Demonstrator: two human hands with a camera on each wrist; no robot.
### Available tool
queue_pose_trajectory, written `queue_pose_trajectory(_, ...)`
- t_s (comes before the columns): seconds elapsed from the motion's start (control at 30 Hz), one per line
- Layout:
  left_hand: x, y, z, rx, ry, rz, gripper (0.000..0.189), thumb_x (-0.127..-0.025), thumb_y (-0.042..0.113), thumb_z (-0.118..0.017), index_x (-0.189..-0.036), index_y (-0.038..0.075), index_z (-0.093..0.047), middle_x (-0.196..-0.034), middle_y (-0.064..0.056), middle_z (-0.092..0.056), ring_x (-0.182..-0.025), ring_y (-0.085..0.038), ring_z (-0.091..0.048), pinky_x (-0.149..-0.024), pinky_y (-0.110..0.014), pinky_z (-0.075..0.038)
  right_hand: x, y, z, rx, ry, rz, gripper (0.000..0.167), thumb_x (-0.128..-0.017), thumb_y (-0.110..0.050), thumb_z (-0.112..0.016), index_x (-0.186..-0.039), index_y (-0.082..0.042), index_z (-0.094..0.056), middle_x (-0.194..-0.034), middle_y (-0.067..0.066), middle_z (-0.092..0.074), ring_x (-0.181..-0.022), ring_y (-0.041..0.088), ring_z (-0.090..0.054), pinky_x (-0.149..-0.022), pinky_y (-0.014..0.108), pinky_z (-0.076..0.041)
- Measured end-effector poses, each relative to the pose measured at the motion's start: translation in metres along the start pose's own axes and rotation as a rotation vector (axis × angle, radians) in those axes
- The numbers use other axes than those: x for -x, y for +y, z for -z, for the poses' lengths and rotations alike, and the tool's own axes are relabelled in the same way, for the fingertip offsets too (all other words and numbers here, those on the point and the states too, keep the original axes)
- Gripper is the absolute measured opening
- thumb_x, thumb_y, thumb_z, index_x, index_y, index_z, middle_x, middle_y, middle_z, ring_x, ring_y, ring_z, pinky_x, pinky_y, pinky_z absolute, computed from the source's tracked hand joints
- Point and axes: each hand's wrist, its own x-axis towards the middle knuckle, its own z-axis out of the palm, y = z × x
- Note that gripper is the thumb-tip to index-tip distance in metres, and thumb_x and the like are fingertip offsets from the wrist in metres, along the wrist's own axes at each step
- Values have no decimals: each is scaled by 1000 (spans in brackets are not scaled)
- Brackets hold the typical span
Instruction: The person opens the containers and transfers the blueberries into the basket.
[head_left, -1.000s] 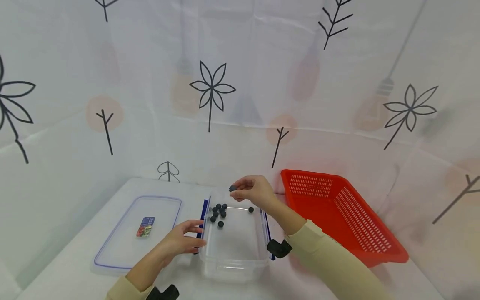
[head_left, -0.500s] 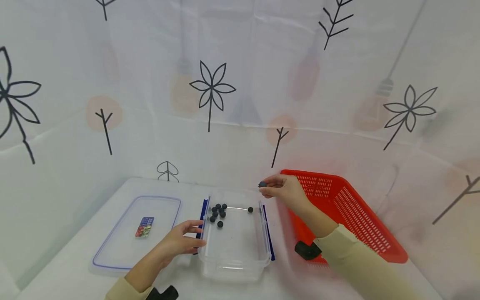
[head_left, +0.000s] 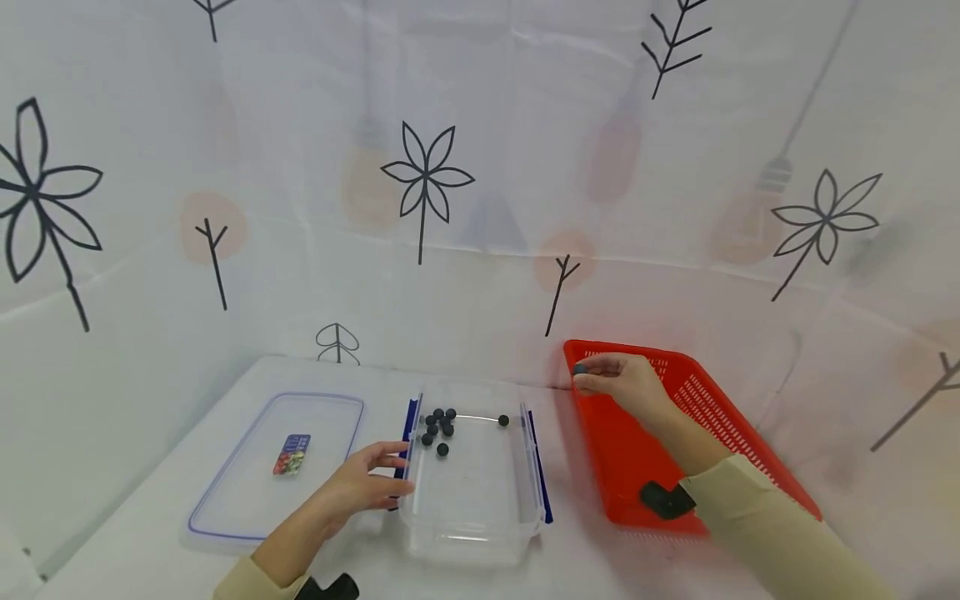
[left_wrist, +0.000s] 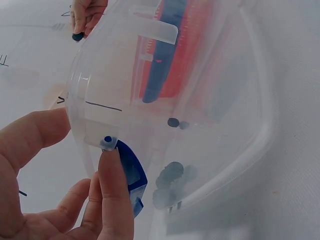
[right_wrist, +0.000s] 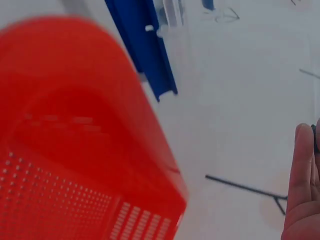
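Well, the right hand (head_left: 626, 383) pinches a dark ball (head_left: 580, 370); the left hand (head_left: 352, 483), spread, touches the clear box (head_left: 472, 492)

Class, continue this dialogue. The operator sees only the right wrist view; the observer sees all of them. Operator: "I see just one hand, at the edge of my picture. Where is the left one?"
Observer: The left hand is at the left side of the clear box.
Operator: What lies in that box?
Observer: Several dark balls, mostly gathered toward its far left.
Operator: And what does the right hand hold? I see only a dark sliver.
Observer: One small dark ball, pinched between thumb and fingers.
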Motion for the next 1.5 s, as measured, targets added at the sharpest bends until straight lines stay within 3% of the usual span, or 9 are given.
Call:
queue_pose_trajectory(0.33,2,0,1,2,13,12,65,-74,8,-77,-132,3,-47,-117,-14,-53,-88,-21,-59,-74,-37,-55,-5,30,41,29,-59,-37,54,-87,-33,-65,-126,2,-53,-109,14,-65,-105,34,-58,-100,51,-37)
queue_pose_trajectory(0.47,2,-1,3,6,18,12,66,-74,9,-78,-132,4,-47,-116,-13,-53,-89,-21,-58,-74,-37,-55,-8,43,55,42,-57,-37,56,-89,-33,-63,-129,4,-49,-116,16,-61,-105,30,-58,-100,53,-37)
queue_pose_trajectory(0.67,1,-2,3,17,16,4,65,-74,7,-77,-132,4,-48,-115,-13,-53,-89,-21,-58,-74,-37,-55,-14,64,69,75,-53,-70,58,-90,-32,-61,-132,6,-45,-125,23,-53,-111,36,-52,-100,54,-35)
queue_pose_trajectory(0.87,-1,-4,3,9,10,3,64,-76,8,-76,-132,3,-47,-117,-14,-53,-88,-21,-59,-74,-38,-55,-20,85,76,109,-67,-114,58,-91,-30,-61,-131,8,-45,-126,25,-51,-115,42,-44,-99,58,-35)
queue_pose_trajectory(1.2,1,-3,2,24,-4,-14,66,-75,7,-77,-133,2,-46,-117,-14,-52,-89,-21,-58,-75,-37,-55,-24,111,75,153,-74,-169,54,-90,-25,-62,-128,10,-46,-127,32,-44,-109,42,-46,-94,55,-41)
queue_pose_trajectory(1.33,0,-4,2,29,-6,-21,65,-75,5,-75,-133,2,-46,-117,-14,-52,-89,-21,-58,-74,-37,-55,-23,116,76,123,-103,-252,54,-90,-24,-63,-129,8,-45,-126,28,-45,-112,44,-41,-92,55,-42)
queue_pose_trajectory(1.5,0,-4,1,34,-10,-27,64,-76,5,-75,-133,2,-46,-117,-14,-52,-89,-21,-58,-75,-37,-55,-23,124,77,99,-131,-285,51,-88,-21,-65,-127,8,-48,-116,21,-54,-106,40,-46,-89,53,-44)
